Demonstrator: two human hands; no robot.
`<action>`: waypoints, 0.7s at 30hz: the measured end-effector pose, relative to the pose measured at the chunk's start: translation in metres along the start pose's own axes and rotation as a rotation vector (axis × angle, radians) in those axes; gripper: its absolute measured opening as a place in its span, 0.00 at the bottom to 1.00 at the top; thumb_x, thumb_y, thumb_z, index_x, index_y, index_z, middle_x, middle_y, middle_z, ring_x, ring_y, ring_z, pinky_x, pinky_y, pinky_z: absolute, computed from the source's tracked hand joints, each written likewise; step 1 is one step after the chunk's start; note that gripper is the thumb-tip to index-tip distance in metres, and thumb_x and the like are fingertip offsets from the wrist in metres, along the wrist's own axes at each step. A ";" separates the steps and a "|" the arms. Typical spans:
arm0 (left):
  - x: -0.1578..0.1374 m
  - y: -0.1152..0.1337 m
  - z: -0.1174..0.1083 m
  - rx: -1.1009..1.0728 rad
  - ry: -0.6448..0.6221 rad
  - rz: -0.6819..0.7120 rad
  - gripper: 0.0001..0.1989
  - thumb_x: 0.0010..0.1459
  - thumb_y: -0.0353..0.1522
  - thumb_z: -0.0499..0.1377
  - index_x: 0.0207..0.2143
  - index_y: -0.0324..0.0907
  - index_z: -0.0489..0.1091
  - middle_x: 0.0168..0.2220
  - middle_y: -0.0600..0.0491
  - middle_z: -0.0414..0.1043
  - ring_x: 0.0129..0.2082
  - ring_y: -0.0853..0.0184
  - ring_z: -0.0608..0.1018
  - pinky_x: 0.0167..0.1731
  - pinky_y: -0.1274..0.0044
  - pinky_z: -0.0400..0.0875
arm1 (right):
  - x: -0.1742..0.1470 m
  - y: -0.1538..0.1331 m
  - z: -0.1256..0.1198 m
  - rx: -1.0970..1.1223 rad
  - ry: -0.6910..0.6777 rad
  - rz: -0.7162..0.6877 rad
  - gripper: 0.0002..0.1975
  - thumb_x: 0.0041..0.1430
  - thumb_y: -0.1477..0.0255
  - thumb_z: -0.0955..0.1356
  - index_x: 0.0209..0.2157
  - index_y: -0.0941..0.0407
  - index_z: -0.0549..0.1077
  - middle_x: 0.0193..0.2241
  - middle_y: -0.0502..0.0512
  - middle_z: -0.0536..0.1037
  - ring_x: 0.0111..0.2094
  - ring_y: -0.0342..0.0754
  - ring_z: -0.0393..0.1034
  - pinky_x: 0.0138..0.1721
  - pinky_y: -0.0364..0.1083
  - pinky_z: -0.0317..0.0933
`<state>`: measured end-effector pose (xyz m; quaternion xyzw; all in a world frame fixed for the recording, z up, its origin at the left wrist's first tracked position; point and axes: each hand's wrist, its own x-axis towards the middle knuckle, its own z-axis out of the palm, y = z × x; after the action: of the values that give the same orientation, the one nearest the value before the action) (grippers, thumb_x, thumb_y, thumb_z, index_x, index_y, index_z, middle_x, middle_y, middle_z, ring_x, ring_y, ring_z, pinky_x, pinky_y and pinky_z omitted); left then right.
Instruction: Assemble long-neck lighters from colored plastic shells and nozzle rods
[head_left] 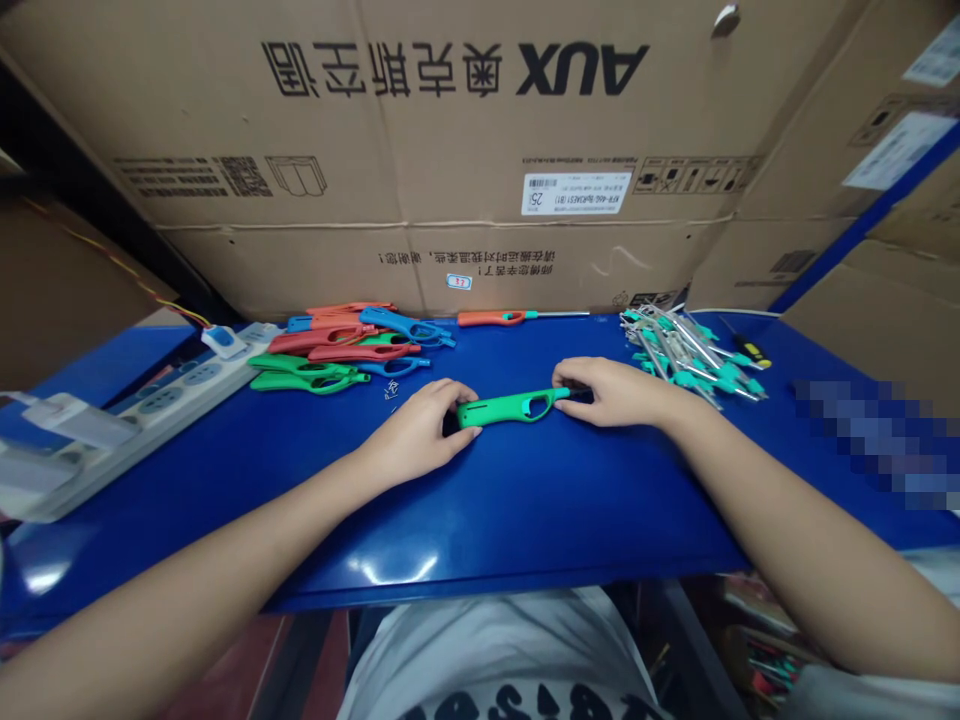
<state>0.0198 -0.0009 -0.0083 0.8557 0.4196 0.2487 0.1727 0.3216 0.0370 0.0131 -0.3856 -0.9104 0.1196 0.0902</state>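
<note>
A green utility lighter (496, 410) with a teal trigger lies crosswise just over the blue table, between my two hands. My left hand (426, 428) is closed around its butt end, thumb in front and fingers behind. At the trigger end, my right hand (609, 392) pinches the tip; what else sits between those fingers is dark and hard to see. Behind my left hand is a pile of red, orange, blue and green lighter handles (345, 345). Metal lighter rods with teal parts (682, 350) are heaped beyond my right hand.
An orange lighter with a rod (491, 318) lies along the cardboard backing (420, 190). Small screws (391, 388) are near the handle pile. A white power strip (157, 410) runs along the left, and a yellow-black screwdriver (750, 350) lies at the right. The table's front edge (375, 597) is near my body.
</note>
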 end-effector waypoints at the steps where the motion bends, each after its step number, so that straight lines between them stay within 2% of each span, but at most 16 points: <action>1: 0.000 0.000 0.001 -0.010 0.002 -0.006 0.12 0.58 0.34 0.62 0.43 0.41 0.71 0.40 0.49 0.74 0.38 0.61 0.76 0.42 0.67 0.75 | 0.000 0.000 0.000 0.004 0.001 -0.004 0.05 0.60 0.69 0.67 0.36 0.56 0.70 0.34 0.55 0.74 0.33 0.48 0.65 0.34 0.45 0.56; 5: -0.001 0.000 0.001 -0.037 -0.004 -0.012 0.14 0.59 0.34 0.61 0.47 0.40 0.72 0.43 0.48 0.72 0.37 0.63 0.76 0.40 0.69 0.75 | 0.000 0.001 0.001 0.017 0.008 -0.015 0.06 0.61 0.70 0.67 0.40 0.56 0.71 0.39 0.57 0.75 0.37 0.50 0.67 0.37 0.46 0.58; 9: -0.001 0.002 0.000 -0.042 0.004 -0.005 0.14 0.59 0.33 0.60 0.48 0.40 0.71 0.44 0.48 0.71 0.37 0.64 0.76 0.40 0.69 0.76 | 0.001 0.001 0.001 0.017 0.002 -0.007 0.06 0.62 0.70 0.67 0.41 0.56 0.71 0.39 0.57 0.74 0.38 0.50 0.67 0.38 0.47 0.59; 15: -0.001 0.004 -0.001 0.003 -0.003 0.026 0.14 0.60 0.32 0.59 0.49 0.40 0.71 0.46 0.47 0.71 0.43 0.60 0.77 0.47 0.66 0.75 | 0.001 0.001 0.001 0.017 -0.021 0.010 0.06 0.63 0.70 0.66 0.40 0.56 0.70 0.39 0.57 0.74 0.37 0.49 0.67 0.38 0.46 0.60; 21: -0.001 0.002 -0.001 0.030 -0.002 0.042 0.15 0.60 0.32 0.59 0.50 0.41 0.71 0.48 0.46 0.71 0.50 0.56 0.74 0.53 0.62 0.71 | 0.000 -0.002 0.002 0.020 0.012 -0.008 0.08 0.63 0.69 0.66 0.42 0.55 0.71 0.40 0.58 0.75 0.41 0.52 0.68 0.42 0.48 0.63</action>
<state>0.0200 -0.0027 -0.0066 0.8671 0.4050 0.2452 0.1547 0.3199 0.0355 0.0115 -0.3818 -0.9101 0.1261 0.0999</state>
